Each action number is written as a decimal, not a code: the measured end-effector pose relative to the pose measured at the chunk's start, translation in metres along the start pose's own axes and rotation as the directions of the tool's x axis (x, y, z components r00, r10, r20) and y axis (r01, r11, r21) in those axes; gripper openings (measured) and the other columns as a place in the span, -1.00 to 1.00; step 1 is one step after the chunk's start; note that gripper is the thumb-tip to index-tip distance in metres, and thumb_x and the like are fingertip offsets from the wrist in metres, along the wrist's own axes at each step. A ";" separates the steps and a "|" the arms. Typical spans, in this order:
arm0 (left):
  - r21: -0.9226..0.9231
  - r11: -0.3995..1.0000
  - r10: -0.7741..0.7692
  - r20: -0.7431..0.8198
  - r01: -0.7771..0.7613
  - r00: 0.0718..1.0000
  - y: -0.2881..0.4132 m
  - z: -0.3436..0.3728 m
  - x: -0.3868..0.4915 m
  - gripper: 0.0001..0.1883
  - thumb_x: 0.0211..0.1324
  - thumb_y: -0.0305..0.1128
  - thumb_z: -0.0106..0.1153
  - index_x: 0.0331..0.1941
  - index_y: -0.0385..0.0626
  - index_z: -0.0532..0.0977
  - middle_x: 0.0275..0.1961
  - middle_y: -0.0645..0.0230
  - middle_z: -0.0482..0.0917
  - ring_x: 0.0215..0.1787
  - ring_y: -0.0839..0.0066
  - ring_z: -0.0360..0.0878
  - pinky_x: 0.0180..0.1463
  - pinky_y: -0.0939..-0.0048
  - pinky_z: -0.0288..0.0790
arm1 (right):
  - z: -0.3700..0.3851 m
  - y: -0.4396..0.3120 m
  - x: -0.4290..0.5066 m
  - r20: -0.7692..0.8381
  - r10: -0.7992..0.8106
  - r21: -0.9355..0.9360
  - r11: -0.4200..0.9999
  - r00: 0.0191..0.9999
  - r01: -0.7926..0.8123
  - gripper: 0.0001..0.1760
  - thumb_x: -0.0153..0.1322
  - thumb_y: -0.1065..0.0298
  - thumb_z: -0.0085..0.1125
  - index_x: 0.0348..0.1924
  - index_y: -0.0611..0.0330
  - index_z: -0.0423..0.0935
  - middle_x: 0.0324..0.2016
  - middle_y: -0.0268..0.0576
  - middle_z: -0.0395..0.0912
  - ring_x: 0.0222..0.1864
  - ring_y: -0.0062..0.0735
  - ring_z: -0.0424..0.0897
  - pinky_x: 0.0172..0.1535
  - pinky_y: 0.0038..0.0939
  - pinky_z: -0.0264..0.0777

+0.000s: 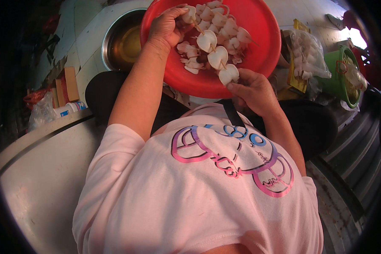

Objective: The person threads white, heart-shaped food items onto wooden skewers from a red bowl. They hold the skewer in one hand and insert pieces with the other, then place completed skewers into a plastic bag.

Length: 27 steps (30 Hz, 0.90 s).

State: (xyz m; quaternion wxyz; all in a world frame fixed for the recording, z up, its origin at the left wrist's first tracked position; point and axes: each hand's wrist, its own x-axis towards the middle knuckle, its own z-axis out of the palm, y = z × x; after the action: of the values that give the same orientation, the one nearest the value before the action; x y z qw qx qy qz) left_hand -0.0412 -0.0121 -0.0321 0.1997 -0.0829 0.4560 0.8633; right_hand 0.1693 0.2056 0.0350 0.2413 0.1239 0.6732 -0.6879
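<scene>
A skewer of flat, white, roughly heart-shaped food pieces [207,41] slants across a red plastic basin [263,60]. My left hand [170,28] pinches the piece at its far upper end. At the near lower end, my right hand [251,90] holds the last piece between thumb and fingers. Bits of the thin wooden stick show between the pieces. Beneath, a heap of similar loaded skewers [223,23] fills the far part of the basin, some stick ends poking out. Loose pale pieces [192,60] lie at the basin's left.
Left of the basin stands a metal bowl [114,43] of yellowish liquid. A clear plastic bag [309,52] of pale pieces and a green bucket [333,76] stand right. Cardboard [70,84] lies at far left. A pale panel [50,158] is beside me.
</scene>
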 end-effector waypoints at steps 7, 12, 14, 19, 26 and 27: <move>0.053 0.998 0.035 0.018 -0.036 0.999 0.002 0.006 -0.007 -0.83 0.12 -0.54 0.23 -0.20 -0.14 0.49 -0.21 0.24 0.64 -0.16 0.27 0.66 -0.21 0.13 0.67 | 0.002 0.001 0.000 -0.015 0.012 0.014 1.000 1.000 -0.012 -0.79 0.39 0.43 0.24 -0.12 0.24 0.59 -0.54 -0.43 0.51 -0.66 -0.76 0.37 -0.59 -0.64 0.25; 0.053 0.991 -0.128 0.033 0.126 0.991 0.006 0.007 -0.007 -0.83 0.10 -0.49 0.25 -0.20 -0.20 0.55 -0.25 0.20 0.67 -0.22 0.27 0.69 -0.24 0.15 0.68 | 0.002 0.002 0.000 -0.025 0.008 0.003 1.000 1.000 -0.008 -0.80 0.38 0.43 0.24 -0.13 0.23 0.60 -0.53 -0.44 0.51 -0.66 -0.77 0.36 -0.59 -0.64 0.25; 0.078 0.981 -0.181 0.022 0.178 0.983 0.010 0.010 -0.011 -0.82 0.10 -0.46 0.26 -0.20 -0.22 0.57 -0.27 0.19 0.69 -0.25 0.28 0.70 -0.26 0.17 0.68 | 0.002 0.003 0.000 -0.018 0.016 0.018 1.000 1.000 -0.016 -0.80 0.38 0.44 0.24 -0.13 0.24 0.60 -0.53 -0.44 0.51 -0.66 -0.77 0.36 -0.59 -0.65 0.25; 0.182 0.958 -0.228 0.008 0.222 0.974 0.015 0.025 -0.028 -0.77 0.08 -0.39 0.29 -0.18 -0.22 0.60 -0.28 0.20 0.70 -0.25 0.30 0.70 -0.29 0.20 0.65 | 0.001 0.006 0.000 -0.021 -0.001 0.020 1.000 1.000 0.002 -0.79 0.38 0.44 0.24 -0.12 0.24 0.59 -0.52 -0.43 0.51 -0.66 -0.77 0.37 -0.59 -0.65 0.25; 0.276 0.925 -0.267 -0.015 0.261 0.964 0.005 0.043 -0.048 -0.75 0.12 -0.28 0.28 -0.15 -0.13 0.62 -0.25 0.33 0.69 -0.20 0.40 0.68 -0.03 0.20 0.58 | 0.003 -0.002 -0.001 -0.050 0.003 -0.009 1.000 0.999 -0.003 -0.77 0.38 0.44 0.24 -0.10 0.25 0.59 -0.53 -0.42 0.51 -0.65 -0.75 0.38 -0.57 -0.65 0.28; 0.277 0.923 -0.276 -0.004 0.266 0.961 0.004 0.042 -0.047 -0.74 0.12 -0.27 0.29 -0.15 -0.13 0.62 -0.25 0.33 0.69 -0.20 0.40 0.68 -0.02 0.20 0.57 | 0.003 -0.003 -0.001 -0.052 0.004 -0.008 1.000 0.999 -0.004 -0.77 0.38 0.44 0.24 -0.09 0.25 0.59 -0.53 -0.42 0.51 -0.64 -0.74 0.39 -0.57 -0.65 0.29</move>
State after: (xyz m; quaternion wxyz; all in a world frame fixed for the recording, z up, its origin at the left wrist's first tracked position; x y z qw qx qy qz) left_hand 0.0016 0.0078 0.0108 0.3346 -0.1012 0.5520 0.7571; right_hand 0.1695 0.2025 0.0385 0.2255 0.1422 0.6817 -0.6813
